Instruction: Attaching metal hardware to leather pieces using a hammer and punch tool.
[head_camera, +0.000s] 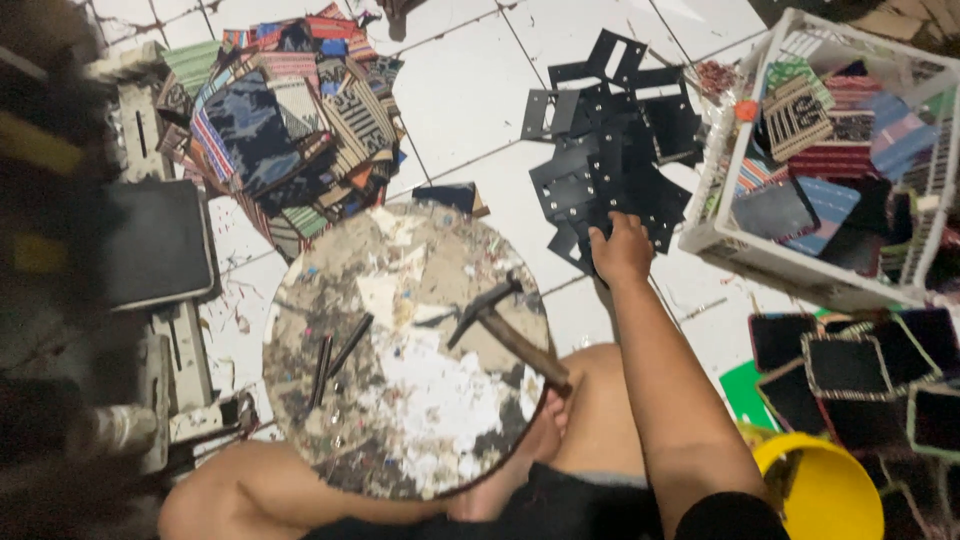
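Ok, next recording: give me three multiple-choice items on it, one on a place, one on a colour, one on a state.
1. Where does the hammer lie?
A. on the round work board
B. in the white basket
C. on the floor tiles

2. What colour is the bucket at lower right?
A. red
B. yellow
C. blue

3. What is the right hand doing?
A. gripping the hammer
B. resting on the black pieces
C. inside the basket

Answers: 1 A, the hammer rests on the board; 2 B, its rim is yellow; 3 B, fingers touch the black pile.
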